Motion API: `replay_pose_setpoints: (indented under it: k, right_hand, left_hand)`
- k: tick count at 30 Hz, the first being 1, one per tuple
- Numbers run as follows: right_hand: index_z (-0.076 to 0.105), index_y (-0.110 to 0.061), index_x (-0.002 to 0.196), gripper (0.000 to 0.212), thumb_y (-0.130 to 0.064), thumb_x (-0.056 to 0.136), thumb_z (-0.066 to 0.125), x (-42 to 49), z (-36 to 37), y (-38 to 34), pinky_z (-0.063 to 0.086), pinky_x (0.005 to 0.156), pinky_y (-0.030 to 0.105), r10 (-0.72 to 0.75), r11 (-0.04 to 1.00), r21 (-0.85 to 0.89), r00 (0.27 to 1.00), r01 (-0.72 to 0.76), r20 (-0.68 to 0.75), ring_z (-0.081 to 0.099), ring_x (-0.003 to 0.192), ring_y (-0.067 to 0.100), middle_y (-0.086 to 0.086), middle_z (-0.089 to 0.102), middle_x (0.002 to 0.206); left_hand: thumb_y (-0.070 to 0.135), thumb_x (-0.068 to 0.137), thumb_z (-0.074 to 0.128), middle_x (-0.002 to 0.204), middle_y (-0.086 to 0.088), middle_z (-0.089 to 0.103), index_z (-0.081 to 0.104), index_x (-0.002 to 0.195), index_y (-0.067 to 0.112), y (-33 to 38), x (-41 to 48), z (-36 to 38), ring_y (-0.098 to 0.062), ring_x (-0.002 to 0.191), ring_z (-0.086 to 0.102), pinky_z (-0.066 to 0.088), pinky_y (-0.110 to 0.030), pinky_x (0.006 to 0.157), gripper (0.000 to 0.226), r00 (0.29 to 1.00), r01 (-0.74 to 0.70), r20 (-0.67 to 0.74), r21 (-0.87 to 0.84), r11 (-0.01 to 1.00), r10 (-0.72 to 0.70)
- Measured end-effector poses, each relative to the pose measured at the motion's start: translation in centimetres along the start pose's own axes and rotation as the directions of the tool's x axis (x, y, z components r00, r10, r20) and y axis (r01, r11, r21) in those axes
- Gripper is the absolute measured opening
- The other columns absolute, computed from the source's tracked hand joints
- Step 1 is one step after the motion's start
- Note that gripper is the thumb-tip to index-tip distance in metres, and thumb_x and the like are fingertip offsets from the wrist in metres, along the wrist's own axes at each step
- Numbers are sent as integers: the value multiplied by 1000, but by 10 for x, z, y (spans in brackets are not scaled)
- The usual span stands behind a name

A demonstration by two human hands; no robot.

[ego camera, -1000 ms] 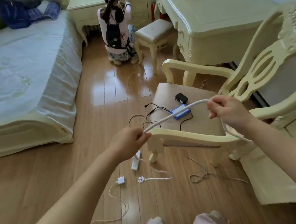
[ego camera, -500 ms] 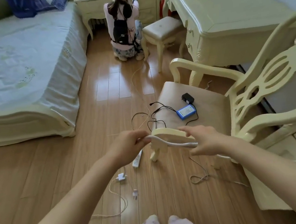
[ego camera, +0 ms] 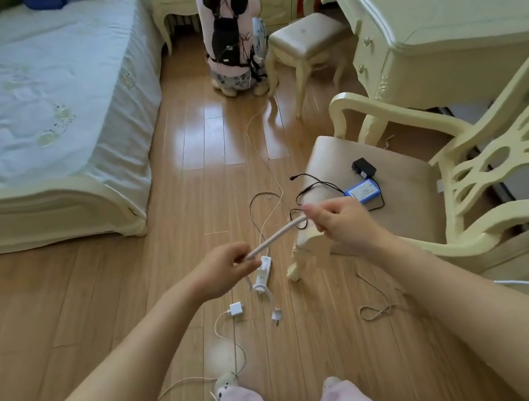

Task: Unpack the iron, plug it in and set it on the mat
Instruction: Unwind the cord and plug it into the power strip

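Observation:
A thick white power cord (ego camera: 277,235) stretches between my two hands above the wooden floor. My left hand (ego camera: 223,269) grips its lower end and my right hand (ego camera: 339,219) pinches it higher up. From my left hand the cord drops to a white plug (ego camera: 276,316) that dangles just above the floor. A white power strip (ego camera: 262,273) lies on the floor right under my left hand. Neither the iron nor a mat shows in this view.
A cream armchair (ego camera: 447,206) stands at right with a blue box (ego camera: 362,191) and black adapter (ego camera: 363,168) on its seat. A white charger (ego camera: 235,309) and thin cables lie on the floor. A bed (ego camera: 35,115) is left. A person (ego camera: 229,32) kneels beyond, beside a stool (ego camera: 306,37) and desk (ego camera: 432,0).
My right hand has slid along the cord toward my left hand and risen again. The hanging plug has swung lower. My view has tipped further down.

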State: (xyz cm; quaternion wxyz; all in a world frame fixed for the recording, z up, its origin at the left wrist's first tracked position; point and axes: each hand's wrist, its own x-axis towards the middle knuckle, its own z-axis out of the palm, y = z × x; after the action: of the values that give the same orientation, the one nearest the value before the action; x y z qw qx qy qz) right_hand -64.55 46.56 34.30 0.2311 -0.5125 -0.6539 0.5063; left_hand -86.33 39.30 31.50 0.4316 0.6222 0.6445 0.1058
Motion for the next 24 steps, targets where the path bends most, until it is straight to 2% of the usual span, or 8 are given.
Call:
replay_pose_setpoints:
  k: [3,6,8,14,16,18,20,24]
  right_hand:
    - [54,-21,50,42,-32,91,56,7,-2,3,32,58,30,71,983,-164,994,-83,-77,40,53,15,-3,44,50]
    - [63,-17,88,6,-19,87,57,9,18,-9,41,63,23,206,909,-387,973,-151,105,53,68,9,-6,60,74]
    - [55,-27,110,30,-17,82,59,13,54,-25,43,65,19,294,877,-455,920,-153,258,56,77,5,-9,61,88]
    - [64,-9,88,20,-28,85,62,36,143,-59,40,65,30,196,921,-370,963,-117,183,52,75,12,-3,55,77]
    - [65,-11,83,22,-31,88,60,41,149,-63,37,62,26,174,915,-388,976,-112,129,47,67,8,-8,50,69]
    - [65,-10,77,21,-26,89,59,42,153,-66,36,57,23,164,938,-330,973,-102,163,45,56,6,-6,49,59]
    - [70,-5,81,18,-17,89,59,40,154,-71,42,60,17,153,977,-180,958,-111,242,51,54,2,-2,56,57]
    - [71,-2,84,11,-11,84,64,29,131,-77,49,72,16,100,984,90,891,-154,442,62,63,6,11,65,66]
  left_hand:
    - [28,94,50,92,1,63,59,90,19,-25,3,-18,-21,90,59,47,-32,79,13,998,-10,68,33,999,8]
    - [26,94,48,90,0,66,54,78,33,-30,7,-41,-25,90,63,52,-45,84,19,992,-117,46,71,991,114]
    - [26,93,50,83,2,66,54,77,36,-32,9,-52,-21,84,64,53,-43,80,20,979,-204,32,85,975,202]
    - [17,88,59,86,1,64,55,99,17,-58,7,-65,-12,81,62,50,-27,75,12,988,-138,-125,-411,901,94]
    - [17,92,53,107,-3,60,52,111,16,-85,10,-63,-17,98,56,44,-31,85,19,952,99,-124,-743,662,-281]
    - [26,95,45,126,-11,51,44,129,12,-117,11,-54,-25,111,50,39,-44,92,36,770,431,204,-865,257,-604]
    - [34,97,40,129,-19,49,34,139,4,-145,11,-39,-33,119,49,37,-48,98,52,603,629,538,-775,-63,-589]
    - [38,97,38,139,-22,46,22,143,1,-171,24,-17,-34,118,57,42,-51,97,61,587,583,686,-727,-363,-430]
